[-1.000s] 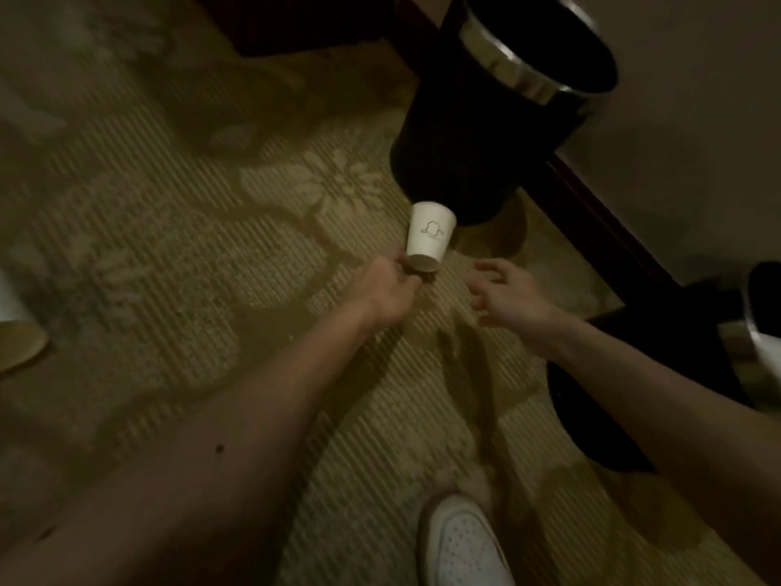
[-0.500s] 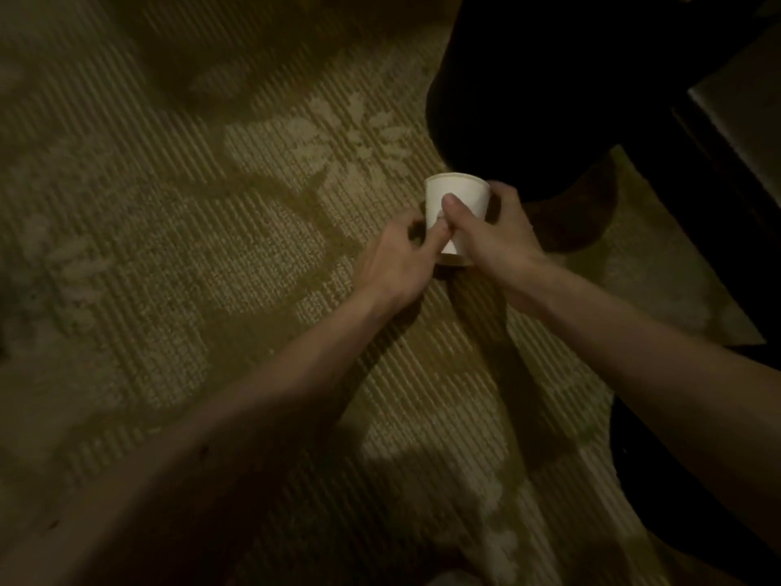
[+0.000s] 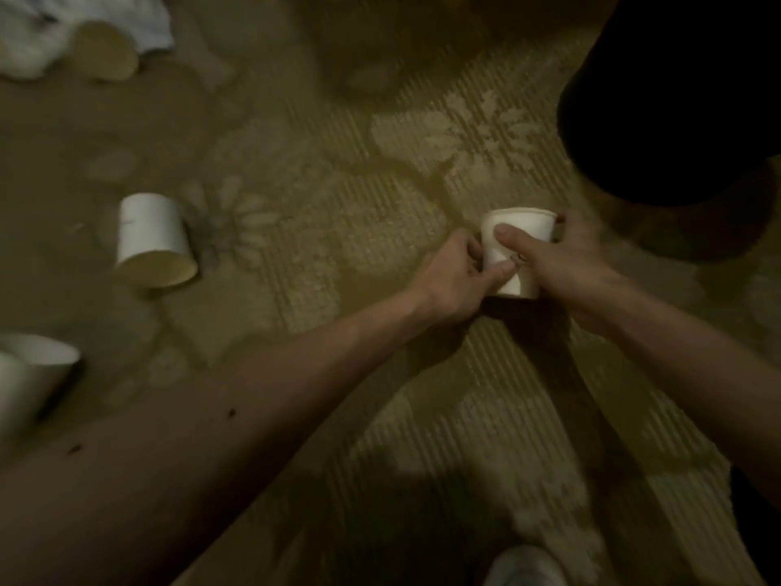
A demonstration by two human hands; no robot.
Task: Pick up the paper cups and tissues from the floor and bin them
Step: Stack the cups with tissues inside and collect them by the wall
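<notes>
One head-worn view looks steeply down, close over the dim, somewhat blurred carpet [image 3: 321,255].

the dark bin [image 3: 676,99] blocks the far right, just beyond the left hand [image 3: 452,285] and right hand [image 3: 566,268] gripping the held cup [image 3: 517,243]. bare carpet [image 3: 338,247] gives passage leftward to a tipped cup [image 3: 150,241]. a second cup [image 3: 34,370] lies near left; tissues [image 3: 84,19] and a third cup [image 3: 103,50] far left. a shoe [image 3: 524,564] sits nearest.

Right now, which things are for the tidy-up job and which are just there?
For the job: held paper cup, tipped paper cup, left-edge cup, top-left cup, tissues, black bin.
Just there: white shoe, patterned carpet.
</notes>
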